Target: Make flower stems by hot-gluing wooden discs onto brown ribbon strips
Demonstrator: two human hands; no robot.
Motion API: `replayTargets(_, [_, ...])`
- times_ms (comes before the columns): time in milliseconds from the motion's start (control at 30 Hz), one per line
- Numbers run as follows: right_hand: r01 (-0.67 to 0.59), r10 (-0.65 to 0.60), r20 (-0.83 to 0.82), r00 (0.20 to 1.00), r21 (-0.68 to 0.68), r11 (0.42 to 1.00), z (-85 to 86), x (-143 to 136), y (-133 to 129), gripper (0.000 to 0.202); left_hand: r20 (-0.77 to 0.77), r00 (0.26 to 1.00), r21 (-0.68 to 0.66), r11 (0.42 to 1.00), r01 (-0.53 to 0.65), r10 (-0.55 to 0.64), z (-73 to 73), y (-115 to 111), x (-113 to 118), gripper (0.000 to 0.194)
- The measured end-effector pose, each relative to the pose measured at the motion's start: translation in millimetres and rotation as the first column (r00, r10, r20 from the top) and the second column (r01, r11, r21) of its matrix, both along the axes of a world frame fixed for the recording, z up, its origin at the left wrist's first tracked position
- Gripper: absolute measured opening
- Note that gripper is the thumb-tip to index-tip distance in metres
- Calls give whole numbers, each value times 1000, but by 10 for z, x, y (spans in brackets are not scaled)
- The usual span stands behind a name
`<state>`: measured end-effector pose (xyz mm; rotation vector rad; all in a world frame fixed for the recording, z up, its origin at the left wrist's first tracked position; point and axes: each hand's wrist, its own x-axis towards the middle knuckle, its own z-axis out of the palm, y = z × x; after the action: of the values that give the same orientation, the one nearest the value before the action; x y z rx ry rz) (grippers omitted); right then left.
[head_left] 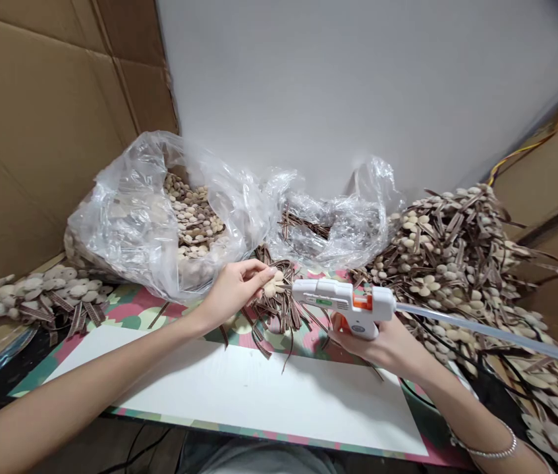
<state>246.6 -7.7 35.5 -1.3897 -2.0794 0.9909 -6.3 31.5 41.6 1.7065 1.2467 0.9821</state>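
Between the fingers of my left hand [242, 288] is a small beige fabric flower [273, 284], pinched at its edge. My right hand [382, 345] is wrapped round the handle of a white hot glue gun [325, 294] with an orange part. Its nozzle points left and reaches the flower; I cannot tell whether it touches. A long translucent glue stick [486, 330] sticks out of the gun's rear. Just below the flower lies a loose heap of brown stitched ribbon pieces [286, 315].
A clear plastic bag [130, 217] of beige flowers stands at the back left; another bag [358, 227] holds ribbons. Ribboned flowers are piled at right [446, 263] and left [46, 293]. A white board [239, 388] lies in front. Cardboard [51, 99] walls the left side.
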Motion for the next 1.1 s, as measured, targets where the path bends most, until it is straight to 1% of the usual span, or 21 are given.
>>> replayTargets(100, [11,-11,0,1000,31,999,1,-25,6,12,14,1000,-23,1000,18,-17,-2,-14,21,28])
replayTargets(200, [9,-9,19,1000,34,999,-1,-42,16,12,23,999,-34,999,22,-22,-1,-20,31,29])
replayTargets(367, [15,-18,72,997,36,999,-14,-33,28,13,12,1000,-32,999,17,-16,5,-13,17,30])
replayTargets(667, [19,-24,90,996,58,998,-21,-14,26,13,14,1000,-46,999,3,-2,21,-18,23,30])
replayTargets(933, [43,-45,101,994,29,999,-27,-14,14,16,33,999,-47,999,1,0,29,-13,26,29])
replayTargets(1100, [58,-61,103,993,32,998,-37,-9,21,15,48,999,-49,999,-4,6,32,-8,12,29])
